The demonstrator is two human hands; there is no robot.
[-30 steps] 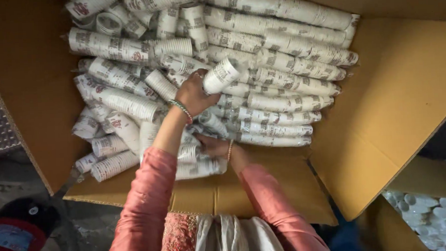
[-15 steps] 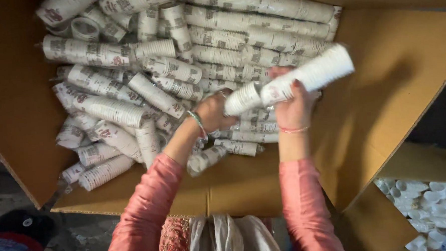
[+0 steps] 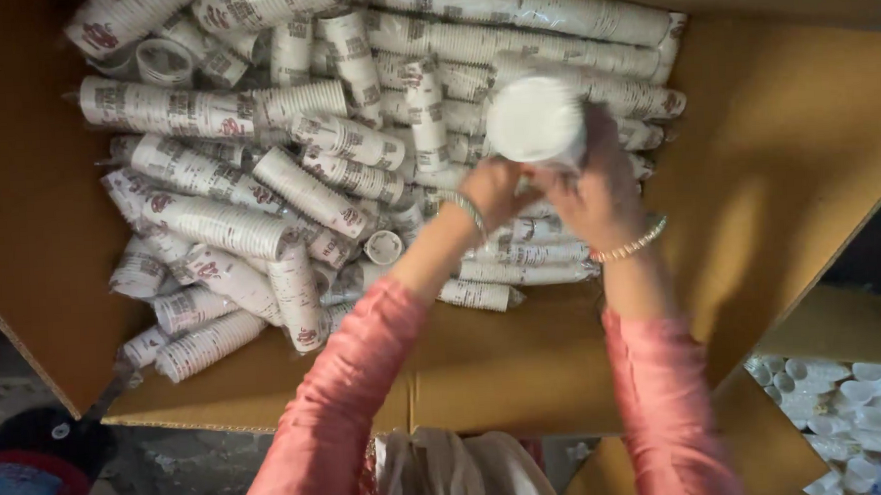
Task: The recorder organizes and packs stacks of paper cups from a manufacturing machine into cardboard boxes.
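A large open cardboard box [image 3: 784,183] holds several long stacks of printed white paper cups [image 3: 222,222] lying on their sides. Both pink-sleeved arms reach into it. My left hand [image 3: 493,191] and my right hand [image 3: 601,191] together grip one stack of cups [image 3: 536,123], raised upright so that its round white end faces the camera. Each wrist carries a bracelet. The lower part of the held stack is hidden behind my hands.
A single loose cup [image 3: 383,247] lies among the stacks near my left forearm. A second carton with small white cups [image 3: 849,408] stands at the lower right. A dark red and black object [image 3: 30,473] sits on the floor at the lower left.
The stack held sideways over the right of the box has been turned upright, its end now toward the camera. Both hands have closed in beneath it, nearer the middle.
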